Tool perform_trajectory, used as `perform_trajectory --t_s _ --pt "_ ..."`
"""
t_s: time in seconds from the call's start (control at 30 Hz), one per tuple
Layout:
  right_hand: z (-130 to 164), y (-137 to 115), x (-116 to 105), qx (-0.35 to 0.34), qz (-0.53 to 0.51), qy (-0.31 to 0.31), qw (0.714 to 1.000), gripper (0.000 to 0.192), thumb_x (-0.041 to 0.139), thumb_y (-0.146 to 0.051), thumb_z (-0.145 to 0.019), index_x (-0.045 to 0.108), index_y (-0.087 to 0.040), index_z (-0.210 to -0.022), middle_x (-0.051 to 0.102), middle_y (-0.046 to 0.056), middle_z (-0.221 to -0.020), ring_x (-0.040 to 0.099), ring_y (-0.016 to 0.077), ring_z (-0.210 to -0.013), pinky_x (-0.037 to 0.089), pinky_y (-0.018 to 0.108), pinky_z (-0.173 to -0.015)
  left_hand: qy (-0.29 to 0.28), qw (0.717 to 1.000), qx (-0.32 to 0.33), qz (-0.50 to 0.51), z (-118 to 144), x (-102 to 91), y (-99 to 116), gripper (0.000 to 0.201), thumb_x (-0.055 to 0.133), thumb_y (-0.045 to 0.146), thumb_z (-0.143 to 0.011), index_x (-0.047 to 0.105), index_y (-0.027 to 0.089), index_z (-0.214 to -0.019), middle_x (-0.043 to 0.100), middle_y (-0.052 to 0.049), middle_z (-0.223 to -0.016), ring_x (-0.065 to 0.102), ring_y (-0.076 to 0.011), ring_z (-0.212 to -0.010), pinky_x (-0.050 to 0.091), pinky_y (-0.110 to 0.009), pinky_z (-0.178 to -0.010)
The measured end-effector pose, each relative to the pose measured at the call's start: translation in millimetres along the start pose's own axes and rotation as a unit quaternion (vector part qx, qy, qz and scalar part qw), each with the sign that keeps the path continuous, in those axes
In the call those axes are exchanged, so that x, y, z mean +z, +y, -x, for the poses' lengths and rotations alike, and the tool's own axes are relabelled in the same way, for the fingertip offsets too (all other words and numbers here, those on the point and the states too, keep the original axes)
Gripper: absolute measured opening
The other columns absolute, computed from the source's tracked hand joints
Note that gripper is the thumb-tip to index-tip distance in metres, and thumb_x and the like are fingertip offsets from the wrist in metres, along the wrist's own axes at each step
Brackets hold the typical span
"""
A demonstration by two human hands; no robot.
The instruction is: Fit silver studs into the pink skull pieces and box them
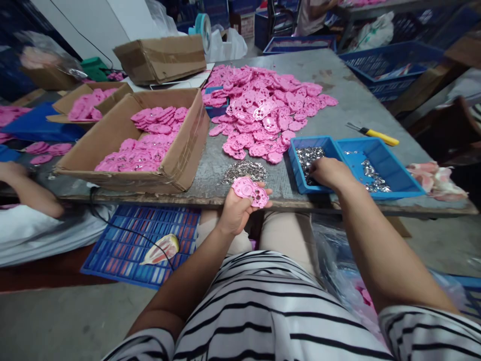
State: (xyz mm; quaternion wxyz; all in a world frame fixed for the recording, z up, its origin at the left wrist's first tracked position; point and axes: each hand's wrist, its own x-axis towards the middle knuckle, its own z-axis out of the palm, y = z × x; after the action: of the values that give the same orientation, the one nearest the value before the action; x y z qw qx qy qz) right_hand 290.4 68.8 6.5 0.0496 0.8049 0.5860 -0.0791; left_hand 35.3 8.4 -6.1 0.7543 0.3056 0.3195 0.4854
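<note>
My left hand (236, 210) holds a flat pink plastic piece (250, 191) with cut-out holes, just below the table's front edge. My right hand (328, 172) reaches into a blue tray (296, 168) of small silver metal parts (308, 155), its fingers curled down among them; whether it grips any I cannot tell. A second blue tray (391, 170) beside it holds a few more silver parts. A loose heap of silver parts (244, 172) lies on the table above my left hand. A big pile of pink pieces (263, 108) covers the middle of the grey table (349, 100).
An open cardboard box (176, 165) with stacked pink pieces stands at the left, two more boxes behind it. A yellow-handled cutter (376, 134) lies at the right. Another person's arm (26, 190) rests at far left. A blue crate (128, 250) lies on the floor.
</note>
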Motion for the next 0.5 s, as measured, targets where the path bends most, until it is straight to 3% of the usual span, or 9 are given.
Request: perform_trajectory --t_s 0.1,0.3,0.5 --pt "3.7 -3.1 2.7 0.002 -0.001 -0.001 1.0 0.024 0.057 -0.019 -0.077 0.075 -0.014 -0.092 0.073 0.02 -0.098 0.068 0.0294 -0.087 0.047 0.035 -0.068 -0.005 1.0 -0.027 -0.014 -0.5 -2.5 0.0 0.048 0.064 0.014 -0.062 0.046 0.022 -0.105 0.07 -0.005 -0.101 0.071 -0.0278 -0.097 0.06 -0.043 -0.076" --pt "2.9 1.7 2.1 -0.026 -0.035 -0.024 0.999 0.024 0.062 -0.027 -0.075 0.076 -0.022 -0.095 0.075 0.009 -0.096 0.067 0.0244 -0.087 0.045 0.029 -0.064 -0.032 0.997 -0.075 -0.004 -2.5 -5.6 -2.9 0.046 0.056 0.015 -0.067 0.047 0.018 -0.113 0.073 -0.009 -0.096 0.072 -0.0252 -0.081 0.056 -0.03 -0.058" --pt "3.1 0.8 1.6 -0.036 -0.028 -0.023 0.999 0.02 0.059 -0.027 -0.08 0.076 -0.021 -0.09 0.074 0.01 -0.092 0.067 0.024 -0.086 0.042 0.028 -0.063 -0.034 0.996 -0.078 -0.017 -3.1 -3.8 -4.7 0.048 0.055 0.011 -0.065 0.048 0.016 -0.113 0.072 -0.009 -0.093 0.071 -0.0226 -0.076 0.052 -0.027 -0.055"
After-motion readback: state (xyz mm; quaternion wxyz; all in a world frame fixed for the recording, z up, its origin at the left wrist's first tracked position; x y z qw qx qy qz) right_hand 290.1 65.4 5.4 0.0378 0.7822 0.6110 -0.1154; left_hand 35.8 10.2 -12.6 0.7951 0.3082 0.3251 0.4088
